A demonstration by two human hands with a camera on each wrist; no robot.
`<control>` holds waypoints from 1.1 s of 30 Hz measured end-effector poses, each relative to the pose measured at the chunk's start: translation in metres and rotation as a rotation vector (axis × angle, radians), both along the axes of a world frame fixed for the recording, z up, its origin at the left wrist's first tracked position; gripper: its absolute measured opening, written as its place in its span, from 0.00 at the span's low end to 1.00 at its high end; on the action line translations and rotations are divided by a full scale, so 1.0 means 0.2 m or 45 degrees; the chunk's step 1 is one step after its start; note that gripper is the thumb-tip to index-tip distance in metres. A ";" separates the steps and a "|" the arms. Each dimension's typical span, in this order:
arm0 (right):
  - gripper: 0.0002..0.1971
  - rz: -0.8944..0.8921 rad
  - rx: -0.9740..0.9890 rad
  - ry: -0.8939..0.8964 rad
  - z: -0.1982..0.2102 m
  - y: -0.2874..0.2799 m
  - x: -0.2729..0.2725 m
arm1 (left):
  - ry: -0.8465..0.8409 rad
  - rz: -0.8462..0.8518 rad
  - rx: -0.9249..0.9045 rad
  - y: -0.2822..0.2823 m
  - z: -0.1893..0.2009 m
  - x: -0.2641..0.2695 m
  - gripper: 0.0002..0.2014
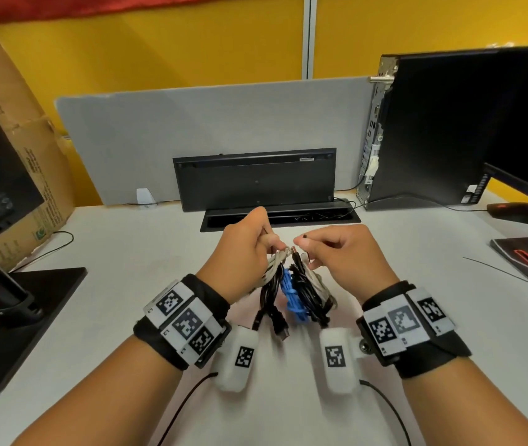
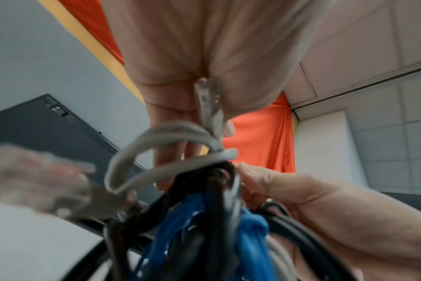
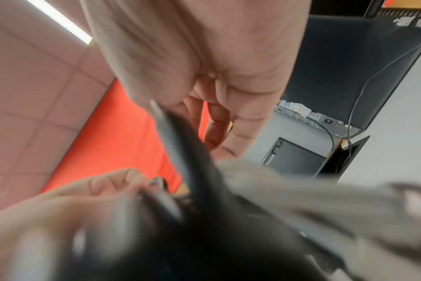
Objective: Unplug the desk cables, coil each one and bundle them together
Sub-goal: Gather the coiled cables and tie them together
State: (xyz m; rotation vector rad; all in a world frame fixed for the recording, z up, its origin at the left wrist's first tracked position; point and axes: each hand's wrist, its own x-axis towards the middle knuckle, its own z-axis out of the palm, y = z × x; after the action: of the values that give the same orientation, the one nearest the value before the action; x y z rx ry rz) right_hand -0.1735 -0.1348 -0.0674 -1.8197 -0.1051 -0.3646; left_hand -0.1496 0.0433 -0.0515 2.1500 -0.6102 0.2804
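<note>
A bundle of coiled cables in black, blue and grey lies on the white desk between my wrists. My left hand pinches the grey cable near its plug end, and the cable loops around the top of the bundle. My right hand pinches a black cable end just above the bundle. In the right wrist view the black cable runs blurred up toward my right fingers. The blue coil sits in the middle of the bundle.
A black keyboard leans upright against the grey divider, behind an open cable tray. A black computer case and a mouse stand to the right. A cardboard box and a monitor base stand to the left.
</note>
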 end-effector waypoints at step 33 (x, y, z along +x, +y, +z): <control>0.06 0.304 0.585 -0.036 -0.11 -0.01 0.03 | 0.741 -0.382 -0.650 0.01 -0.05 0.05 0.05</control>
State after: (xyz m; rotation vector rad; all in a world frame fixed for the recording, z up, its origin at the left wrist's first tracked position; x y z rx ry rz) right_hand -0.1676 -0.1364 -0.0902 -1.3310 -0.2364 -0.2219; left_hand -0.1395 0.0463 -0.0620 1.5147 -0.4471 -0.3191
